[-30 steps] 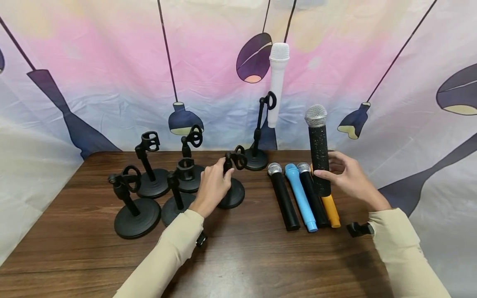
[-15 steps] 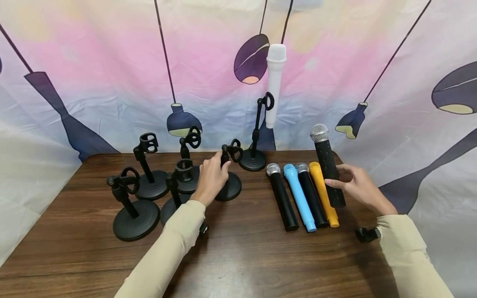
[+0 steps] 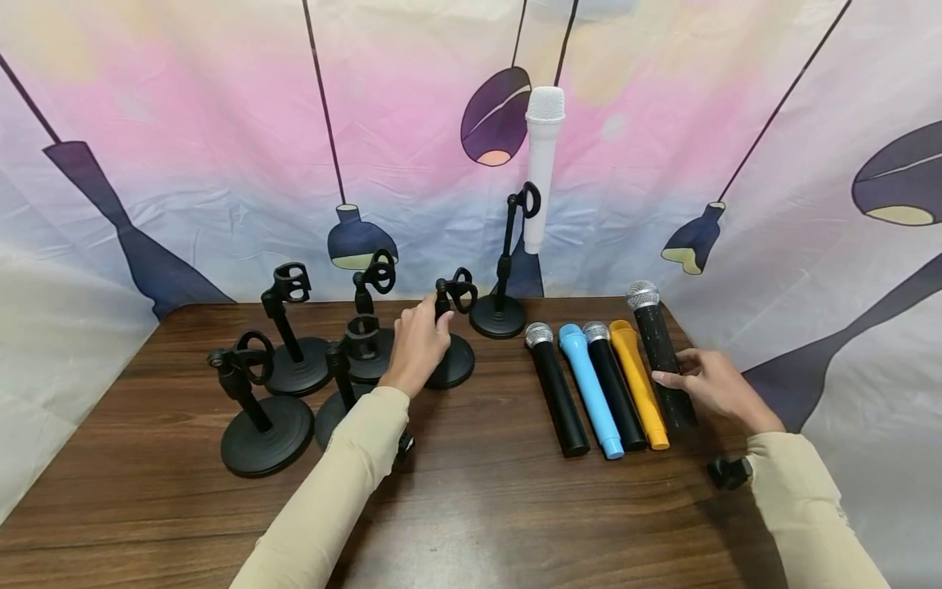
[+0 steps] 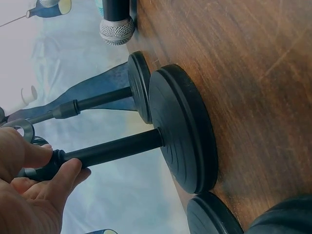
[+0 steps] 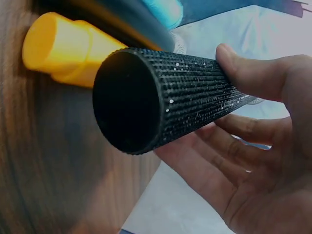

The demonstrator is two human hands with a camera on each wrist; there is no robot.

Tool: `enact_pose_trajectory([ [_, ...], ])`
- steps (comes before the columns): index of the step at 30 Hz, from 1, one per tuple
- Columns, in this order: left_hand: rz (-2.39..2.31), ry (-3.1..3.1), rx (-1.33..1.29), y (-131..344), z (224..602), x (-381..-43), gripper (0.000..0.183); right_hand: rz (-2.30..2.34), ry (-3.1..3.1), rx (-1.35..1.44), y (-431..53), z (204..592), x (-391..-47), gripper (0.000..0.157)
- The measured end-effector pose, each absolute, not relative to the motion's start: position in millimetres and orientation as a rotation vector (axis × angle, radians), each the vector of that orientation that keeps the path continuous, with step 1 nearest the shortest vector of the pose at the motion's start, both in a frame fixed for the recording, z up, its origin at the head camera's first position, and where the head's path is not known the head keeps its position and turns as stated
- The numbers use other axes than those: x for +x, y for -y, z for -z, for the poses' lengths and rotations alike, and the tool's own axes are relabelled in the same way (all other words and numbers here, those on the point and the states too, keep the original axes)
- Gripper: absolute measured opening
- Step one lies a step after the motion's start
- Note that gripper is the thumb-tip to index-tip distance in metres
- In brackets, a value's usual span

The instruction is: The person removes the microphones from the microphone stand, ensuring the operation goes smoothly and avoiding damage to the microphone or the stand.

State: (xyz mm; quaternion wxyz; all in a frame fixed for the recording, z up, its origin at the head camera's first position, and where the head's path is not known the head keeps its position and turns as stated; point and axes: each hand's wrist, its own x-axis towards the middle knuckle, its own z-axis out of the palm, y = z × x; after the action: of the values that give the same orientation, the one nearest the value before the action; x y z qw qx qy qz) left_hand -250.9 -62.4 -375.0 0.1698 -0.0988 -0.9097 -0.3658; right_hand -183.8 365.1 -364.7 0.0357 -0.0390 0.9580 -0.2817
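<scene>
My right hand (image 3: pixel 717 388) holds a black sparkly microphone (image 3: pixel 660 352) with a silver mesh head, thumb on one side and fingers on the other. In the right wrist view its round dark bottom end (image 5: pixel 127 102) faces the camera beside the yellow microphone (image 5: pixel 63 46). My left hand (image 3: pixel 419 343) grips the upper post of a short black microphone stand (image 4: pixel 114 148), just below its clip; the stand's round base (image 4: pixel 183 129) is on the table. Left of the yellow one lie a black microphone (image 3: pixel 616 393), a blue microphone (image 3: pixel 591 391) and another black microphone (image 3: pixel 557 393).
At the back, a taller stand (image 3: pixel 498 315) bears a white microphone (image 3: pixel 542 164) in its clip. Several other black stands (image 3: pixel 266 433) with clips crowd the table's left side. A patterned cloth (image 3: pixel 243 123) hangs behind the wooden table (image 3: pixel 500 523).
My right hand has lowered the sparkly microphone and shifted it right, from above the yellow one to beside it. The stand in my left hand has slid slightly back.
</scene>
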Motion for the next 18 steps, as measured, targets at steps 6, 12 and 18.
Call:
enact_pose_trajectory([
  [6,1.043,2.599,-0.260,61.3,373.9,-254.5,0.048,0.814,-2.925,-0.083,-373.1,375.1,-183.8,0.071],
  [12,1.038,2.597,-0.244,60.8,374.4,-258.5,0.048,0.852,-2.847,-0.007,-377.7,382.4,-182.2,0.075],
  [18,1.044,2.585,-0.259,59.8,374.2,-262.6,0.048,0.849,-2.829,0.022,-381.9,387.5,-181.3,0.075],
])
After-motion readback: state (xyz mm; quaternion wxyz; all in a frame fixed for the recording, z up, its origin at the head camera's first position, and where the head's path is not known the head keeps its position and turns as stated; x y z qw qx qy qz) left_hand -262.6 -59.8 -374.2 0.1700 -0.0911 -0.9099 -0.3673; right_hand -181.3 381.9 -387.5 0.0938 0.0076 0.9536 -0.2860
